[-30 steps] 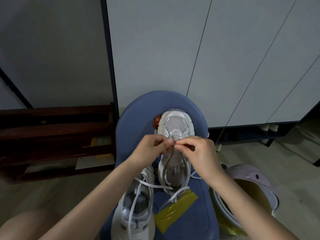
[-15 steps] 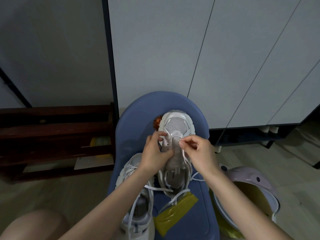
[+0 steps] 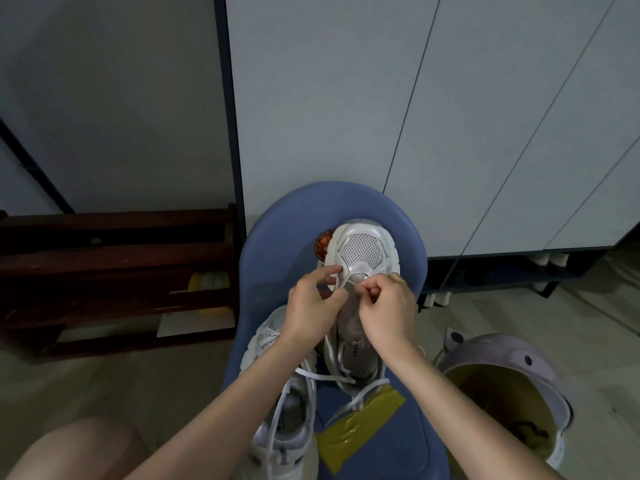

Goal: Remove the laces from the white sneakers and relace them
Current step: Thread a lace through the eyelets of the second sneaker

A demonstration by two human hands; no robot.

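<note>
2 sneakers (image 3: 360, 258) (image 3: 284, 410), 2 hands (image 3: 313, 311) (image 3: 388, 311) pinching 1 lace (image 3: 349, 287).

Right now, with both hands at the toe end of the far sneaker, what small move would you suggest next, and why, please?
Probably draw the lace through the lowest eyelet with the right hand while the left hand steadies the far sneaker. Both grips meet at the eyelets nearest the toe, each pinching lace, and loose lace trails toward the heel, so slack seems left to pull.
</note>
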